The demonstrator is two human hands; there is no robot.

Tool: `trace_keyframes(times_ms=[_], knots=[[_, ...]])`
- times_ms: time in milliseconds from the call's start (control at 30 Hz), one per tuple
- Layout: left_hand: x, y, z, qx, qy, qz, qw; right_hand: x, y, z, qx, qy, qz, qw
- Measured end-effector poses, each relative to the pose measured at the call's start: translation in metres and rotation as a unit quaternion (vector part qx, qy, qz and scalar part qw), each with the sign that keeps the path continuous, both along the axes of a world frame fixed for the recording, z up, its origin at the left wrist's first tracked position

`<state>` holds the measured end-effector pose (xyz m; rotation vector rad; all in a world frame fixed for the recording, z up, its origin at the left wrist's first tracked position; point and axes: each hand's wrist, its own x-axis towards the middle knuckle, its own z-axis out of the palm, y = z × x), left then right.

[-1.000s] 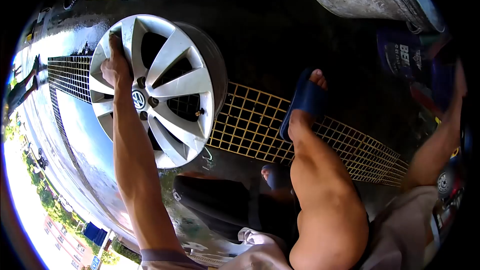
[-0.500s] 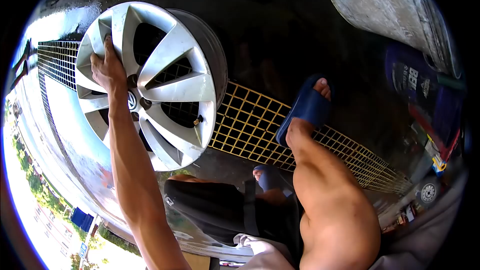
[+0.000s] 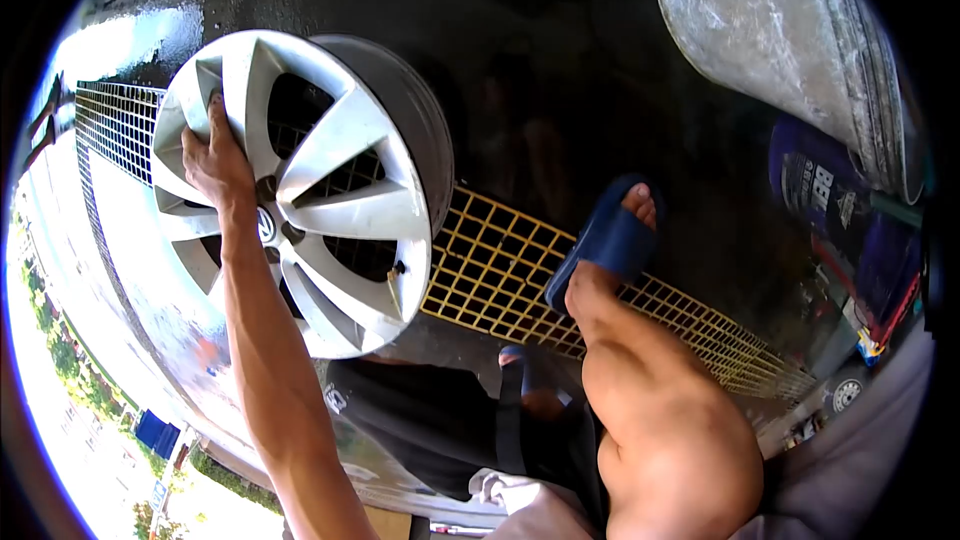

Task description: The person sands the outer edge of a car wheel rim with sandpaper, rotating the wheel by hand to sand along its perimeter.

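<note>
A silver alloy wheel [image 3: 350, 185] with a VW logo cap stands tilted on a yellow metal floor grate [image 3: 500, 260]. It has no tyre on it. My left hand [image 3: 218, 162] is closed around one of its spokes at the upper left, with the thumb lying up along the metal and the other fingers partly hidden behind it. A valve stem shows near the wheel's right edge. My right hand is not in view.
My foot in a blue slide sandal [image 3: 605, 245] rests on the grate right of the wheel. At upper right are a scuffed grey tub [image 3: 780, 30] and a purple container [image 3: 815, 175]. The dark floor [image 3: 560, 60] looks wet.
The wheel, my foot and the grey tub sit a little lower in view, as the camera has shifted. My left hand keeps the same hold on the wheel.
</note>
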<state>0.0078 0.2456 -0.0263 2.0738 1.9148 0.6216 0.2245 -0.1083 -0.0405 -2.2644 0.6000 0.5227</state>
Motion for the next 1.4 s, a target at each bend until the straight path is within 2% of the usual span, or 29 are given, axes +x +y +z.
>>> trace_keyframes(times_ms=[133, 267, 333, 467, 533, 567, 600, 633, 700, 733, 767, 800, 833, 900, 1000, 1033, 1067, 1100, 1133, 1167, 1333, 1400], knots=[[-0.001, -0.002, 0.001, -0.004, 0.019, 0.014, 1.0, -0.005, -0.027, -0.028, -0.067, 0.041, 0.02, 0.997], [0.009, -0.008, 0.006, 0.02, 0.036, -0.001, 0.999, -0.017, -0.062, -0.066, -0.117, -0.016, 0.172, 0.978], [0.004, -0.008, 0.005, 0.037, 0.036, -0.001, 0.999, -0.025, -0.065, -0.063, -0.133, -0.027, 0.205, 0.969], [0.011, -0.006, 0.003, 0.019, 0.008, -0.002, 1.0, -0.022, -0.06, -0.056, -0.115, -0.058, 0.192, 0.973], [0.01, -0.01, 0.012, -0.016, -0.015, 0.011, 1.0, 0.033, -0.043, -0.021, -0.087, -0.148, 0.218, 0.961], [0.0, 0.0, -0.001, 0.031, 0.023, -0.002, 0.999, 0.089, -0.027, 0.017, -0.068, -0.241, 0.254, 0.934], [0.001, 0.0, -0.001, 0.032, 0.029, 0.002, 0.999, 0.158, -0.005, 0.072, -0.059, -0.35, 0.307, 0.883], [0.004, 0.0, 0.002, 0.028, 0.012, -0.002, 1.0, 0.224, 0.021, 0.143, -0.087, -0.456, 0.38, 0.8], [0.009, -0.009, 0.01, -0.019, -0.018, 0.011, 1.0, 0.296, 0.067, 0.249, -0.207, -0.602, 0.51, 0.579], [0.01, -0.009, 0.011, -0.015, -0.02, 0.009, 1.0, 0.292, 0.075, 0.266, -0.161, -0.6, 0.511, 0.594], [0.011, -0.008, 0.009, 0.003, -0.004, 0.012, 1.0, 0.271, 0.077, 0.255, -0.055, -0.555, 0.493, 0.668], [0.01, -0.009, 0.008, 0.018, 0.016, 0.015, 1.0, 0.242, 0.078, 0.229, 0.074, -0.48, 0.462, 0.742], [0.009, -0.009, 0.007, 0.028, 0.019, 0.009, 0.999, 0.206, 0.078, 0.194, 0.175, -0.388, 0.439, 0.791], [0.011, -0.005, 0.01, 0.02, 0.019, 0.007, 1.0, 0.143, 0.095, 0.115, 0.258, -0.2, 0.428, 0.843], [0.012, -0.012, 0.013, -0.003, 0.015, 0.011, 1.0, 0.065, 0.145, -0.022, 0.183, -0.034, 0.474, 0.861], [0.012, -0.012, 0.013, 0.002, 0.021, 0.016, 1.0, 0.035, 0.154, -0.069, 0.143, -0.13, 0.503, 0.842], [0.013, -0.01, 0.012, 0.006, 0.027, 0.018, 0.999, 0.015, 0.157, -0.089, 0.171, -0.093, 0.496, 0.846], [0.012, -0.011, 0.012, 0.008, 0.036, 0.021, 0.999, 0.0, 0.155, -0.097, 0.16, -0.064, 0.505, 0.846], [0.009, -0.012, 0.013, 0.007, 0.042, 0.023, 0.999, -0.01, 0.157, -0.1, 0.158, -0.098, 0.502, 0.845], [0.009, -0.011, 0.013, 0.006, 0.031, 0.012, 0.999, -0.013, 0.16, -0.104, 0.133, -0.063, 0.51, 0.847], [0.014, -0.012, 0.012, 0.014, 0.016, 0.003, 1.0, -0.012, 0.147, -0.091, 0.083, -0.003, 0.554, 0.829], [0.012, -0.007, 0.009, 0.001, 0.004, 0.003, 1.0, -0.017, 0.153, -0.098, 0.07, -0.06, 0.561, 0.823]])
